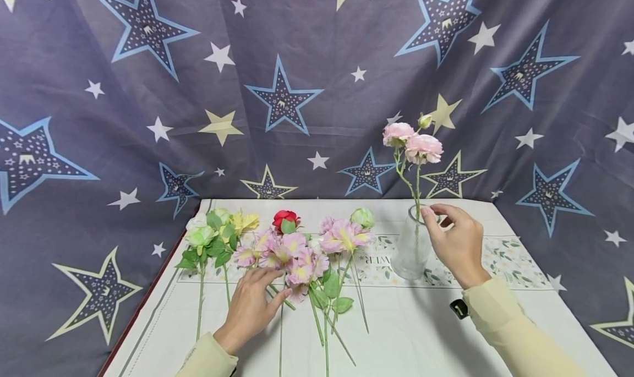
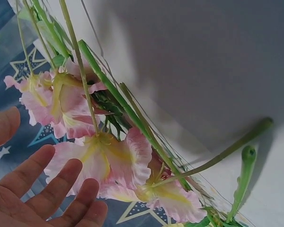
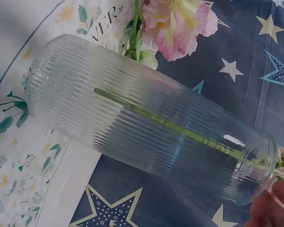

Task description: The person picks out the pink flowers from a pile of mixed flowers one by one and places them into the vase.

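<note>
**Star-patterned cloth (image 1: 307, 30) behind a white surface (image 1: 153, 349)**

At the far left of the surface, white-green flowers (image 1: 200, 235) lie with their stems toward the person, a yellow flower (image 1: 245, 221) just beside them. Next comes the left hand (image 1: 253, 301), palm down with its fingers loosely bent and spread, grasping nothing; it hovers by the ruffled pink-and-yellow flowers (image 1: 293, 244), though whether it touches any petals cannot be told. These flowers lie in a loose, overlapping row, their thin stems crossing below, some pointing toward the person. Behind them sits a red flower (image 1: 284, 221), and at the row's right end a pale green flower (image 1: 363, 217).

Farther right, apart from the row, a ribbed clear vase (image 1: 402, 260) stands upright on a leaf-patterned strip (image 1: 510, 260). Rising from it is a pink flower stem (image 1: 417, 184) with two blooms and a bud; its lower end hangs inside the glass, short of the base. At the rim, the right hand (image 1: 458, 236) pinches this stem between thumb and bent fingers, the grip partly hidden. Pale yellow sleeves (image 1: 512, 322) cover both arms.
</note>
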`<action>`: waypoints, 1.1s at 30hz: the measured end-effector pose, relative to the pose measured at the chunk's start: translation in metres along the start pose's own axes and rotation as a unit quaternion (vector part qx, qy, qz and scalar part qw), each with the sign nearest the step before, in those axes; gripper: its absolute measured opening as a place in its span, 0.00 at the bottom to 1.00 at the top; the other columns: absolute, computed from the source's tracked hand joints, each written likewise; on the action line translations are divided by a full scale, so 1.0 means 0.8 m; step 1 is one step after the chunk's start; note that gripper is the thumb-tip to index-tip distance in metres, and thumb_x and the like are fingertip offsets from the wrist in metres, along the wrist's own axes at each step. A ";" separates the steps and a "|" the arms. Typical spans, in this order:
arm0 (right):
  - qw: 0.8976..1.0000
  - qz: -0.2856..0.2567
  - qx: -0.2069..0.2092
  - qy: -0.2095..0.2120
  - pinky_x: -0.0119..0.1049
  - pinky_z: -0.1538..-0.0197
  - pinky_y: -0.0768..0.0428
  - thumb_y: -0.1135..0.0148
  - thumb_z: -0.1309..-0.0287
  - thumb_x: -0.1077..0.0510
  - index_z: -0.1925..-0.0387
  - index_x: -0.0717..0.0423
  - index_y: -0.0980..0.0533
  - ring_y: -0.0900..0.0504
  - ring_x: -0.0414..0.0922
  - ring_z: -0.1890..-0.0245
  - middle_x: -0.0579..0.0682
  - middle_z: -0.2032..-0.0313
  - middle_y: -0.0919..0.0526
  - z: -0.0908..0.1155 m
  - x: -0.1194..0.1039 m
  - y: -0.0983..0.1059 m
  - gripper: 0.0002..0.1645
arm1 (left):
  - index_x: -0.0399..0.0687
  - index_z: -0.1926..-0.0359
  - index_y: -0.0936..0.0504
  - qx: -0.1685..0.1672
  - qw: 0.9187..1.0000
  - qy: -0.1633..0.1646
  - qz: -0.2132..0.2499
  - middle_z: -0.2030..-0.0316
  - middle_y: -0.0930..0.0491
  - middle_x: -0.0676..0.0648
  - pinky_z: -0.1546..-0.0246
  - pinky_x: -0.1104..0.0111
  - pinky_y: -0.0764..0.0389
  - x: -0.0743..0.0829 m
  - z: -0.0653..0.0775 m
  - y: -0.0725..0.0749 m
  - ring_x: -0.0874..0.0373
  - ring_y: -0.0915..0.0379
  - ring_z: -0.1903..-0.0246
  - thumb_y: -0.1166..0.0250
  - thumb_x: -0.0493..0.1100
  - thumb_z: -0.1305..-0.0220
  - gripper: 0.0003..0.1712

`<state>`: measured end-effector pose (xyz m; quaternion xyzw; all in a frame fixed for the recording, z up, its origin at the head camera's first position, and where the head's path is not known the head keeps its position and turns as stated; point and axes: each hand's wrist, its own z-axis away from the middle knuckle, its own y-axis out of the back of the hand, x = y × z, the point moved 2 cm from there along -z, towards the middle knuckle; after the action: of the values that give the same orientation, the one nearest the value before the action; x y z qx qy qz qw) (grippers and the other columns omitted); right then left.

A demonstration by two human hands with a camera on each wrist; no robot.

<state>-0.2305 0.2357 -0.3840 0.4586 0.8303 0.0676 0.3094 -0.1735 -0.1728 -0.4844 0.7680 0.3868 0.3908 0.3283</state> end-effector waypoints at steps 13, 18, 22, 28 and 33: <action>0.998 -0.030 0.022 0.041 0.41 0.59 0.30 0.31 0.49 0.54 0.61 0.59 0.17 0.22 0.51 0.65 0.54 0.63 0.15 0.028 -0.017 0.013 0.15 | 0.52 0.51 0.17 0.006 1.000 -0.004 0.003 0.53 0.19 0.45 0.48 0.48 0.31 0.000 -0.003 0.000 0.47 0.27 0.50 0.26 0.53 0.49 0.24; 0.997 -0.040 0.021 0.061 0.46 0.56 0.30 0.30 0.52 0.55 0.61 0.57 0.17 0.21 0.54 0.61 0.53 0.62 0.15 0.044 -0.025 0.016 0.16 | 0.52 0.51 0.17 0.002 1.000 -0.003 0.002 0.53 0.19 0.46 0.47 0.48 0.31 0.000 -0.004 0.000 0.47 0.27 0.50 0.27 0.53 0.48 0.24; 0.997 -0.039 0.005 0.067 0.49 0.54 0.31 0.30 0.53 0.53 0.59 0.57 0.17 0.20 0.55 0.59 0.54 0.61 0.15 0.061 -0.028 0.016 0.18 | 0.54 0.51 0.17 0.004 1.000 -0.004 0.001 0.53 0.19 0.47 0.47 0.49 0.31 0.000 -0.005 0.000 0.47 0.27 0.50 0.26 0.53 0.49 0.23; 0.996 -0.029 -0.046 0.073 0.50 0.50 0.32 0.32 0.51 0.50 0.55 0.58 0.18 0.21 0.55 0.54 0.55 0.57 0.16 0.085 -0.028 0.012 0.22 | 0.53 0.51 0.17 0.004 1.000 -0.007 -0.003 0.53 0.19 0.46 0.46 0.49 0.31 0.000 -0.006 -0.002 0.47 0.27 0.50 0.27 0.54 0.49 0.24; 0.993 -0.016 -0.100 0.068 0.51 0.45 0.34 0.33 0.49 0.48 0.51 0.57 0.20 0.23 0.57 0.48 0.55 0.51 0.17 0.098 -0.025 0.012 0.26 | 0.53 0.51 0.17 -0.001 1.000 0.008 -0.012 0.53 0.19 0.46 0.47 0.48 0.31 -0.002 -0.006 0.000 0.46 0.28 0.49 0.27 0.54 0.49 0.24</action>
<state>-0.1706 0.2113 -0.4341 0.4063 0.8457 0.1765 0.2977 -0.1782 -0.1733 -0.4829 0.7598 0.3980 0.3936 0.3307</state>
